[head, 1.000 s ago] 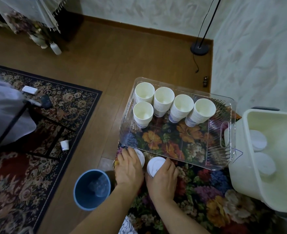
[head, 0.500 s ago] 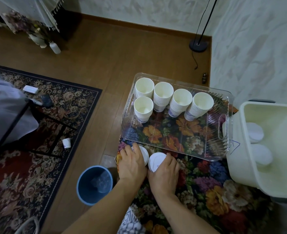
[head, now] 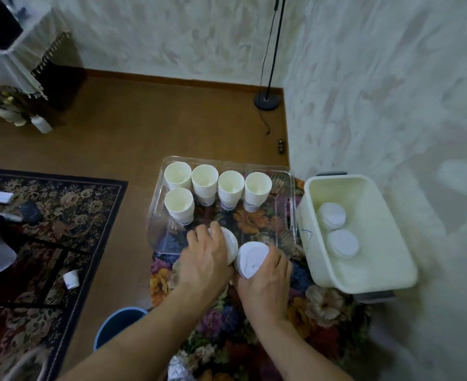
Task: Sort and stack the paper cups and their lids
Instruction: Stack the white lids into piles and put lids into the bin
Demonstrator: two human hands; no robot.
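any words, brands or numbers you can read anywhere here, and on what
None can be read.
Cup stacks in the clear tray: blue print low on the side of one stack, too small and blurred to read.
White bin: a blue pen scribble on its side, not legible as text.
Lidded cup in the right hand: a faint mark on the lid, not readable.

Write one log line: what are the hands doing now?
left hand: grips lidded cup | right hand: grips second lidded cup | tray: five stacks
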